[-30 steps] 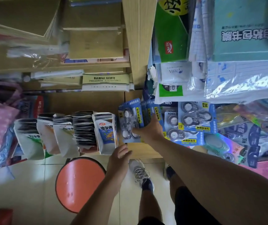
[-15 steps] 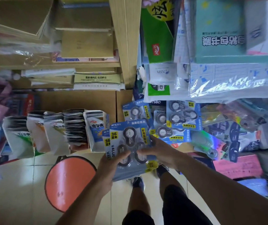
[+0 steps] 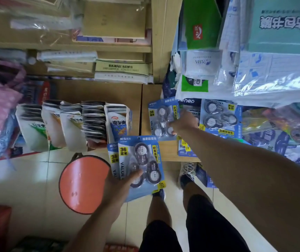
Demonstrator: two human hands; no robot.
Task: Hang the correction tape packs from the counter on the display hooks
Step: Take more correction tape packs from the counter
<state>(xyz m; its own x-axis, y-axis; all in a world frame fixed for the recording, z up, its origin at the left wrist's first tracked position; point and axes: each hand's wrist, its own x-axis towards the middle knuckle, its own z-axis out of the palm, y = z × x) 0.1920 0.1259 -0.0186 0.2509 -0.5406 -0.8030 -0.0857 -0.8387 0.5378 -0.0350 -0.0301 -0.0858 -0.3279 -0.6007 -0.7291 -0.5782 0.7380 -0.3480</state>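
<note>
The left hand (image 3: 122, 186) holds a small stack of blue card correction tape packs (image 3: 142, 166), each carrying three round dispensers under clear blisters; the thumb lies curled across the front pack and the fingers are hidden behind it. This stack is held in the air above the tiled floor, beside the round orange stool seat (image 3: 83, 184) and just short of the wooden counter's (image 3: 169, 151) near edge.

The right hand (image 3: 183, 122) is extended to the display, fingers clamped on the right edge of a single blue correction tape pack (image 3: 161, 119) set against the wooden panel above the counter. Whether this pack sits on a hook cannot be told. Just right of the hand, further hanging blue tape packs (image 3: 220, 119) are in place. A row of white sachet bundles (image 3: 67, 124) hangs at the panel's left.
</note>
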